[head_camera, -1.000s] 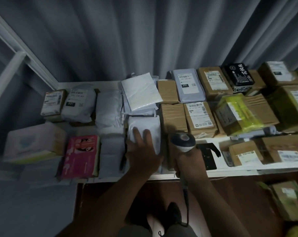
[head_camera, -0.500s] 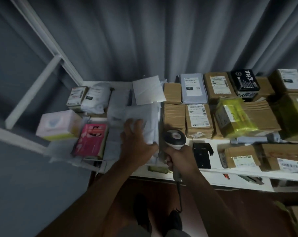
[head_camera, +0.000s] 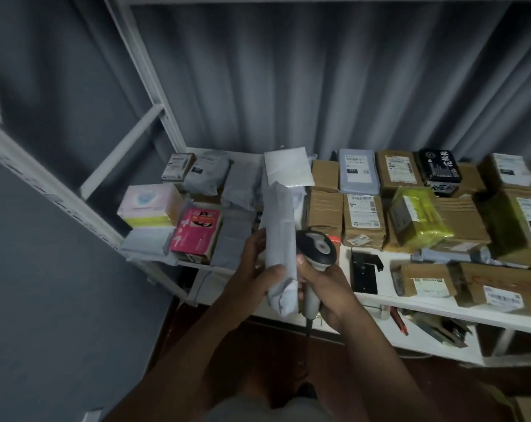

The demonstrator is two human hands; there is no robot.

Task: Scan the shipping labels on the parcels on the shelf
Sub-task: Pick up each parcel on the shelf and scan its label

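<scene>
My left hand (head_camera: 252, 266) grips a white plastic mailer parcel (head_camera: 280, 239), held upright on its edge above the front of the white shelf (head_camera: 425, 309). Its label side is hidden from me. My right hand (head_camera: 322, 287) holds a grey and black handheld barcode scanner (head_camera: 317, 248) by its handle, with the scanner head right beside the parcel. A cable hangs down from the scanner. Many parcels lie on the shelf: brown cardboard boxes (head_camera: 363, 219) with white shipping labels, a grey mailer (head_camera: 358, 170), a yellow-wrapped box (head_camera: 416, 220).
At the shelf's left end sit a pink box (head_camera: 197, 231), a pale tissue-like box (head_camera: 150, 205) and grey mailers (head_camera: 207, 172). A black bracket (head_camera: 364, 271) lies on the shelf front. A grey curtain hangs behind. White frame bars rise at the left. A lower shelf holds tools.
My left hand has lifted the white mailer off the shelf and turned it upright. The scanner in my right hand has come up against it. My view has tilted and shifted left.
</scene>
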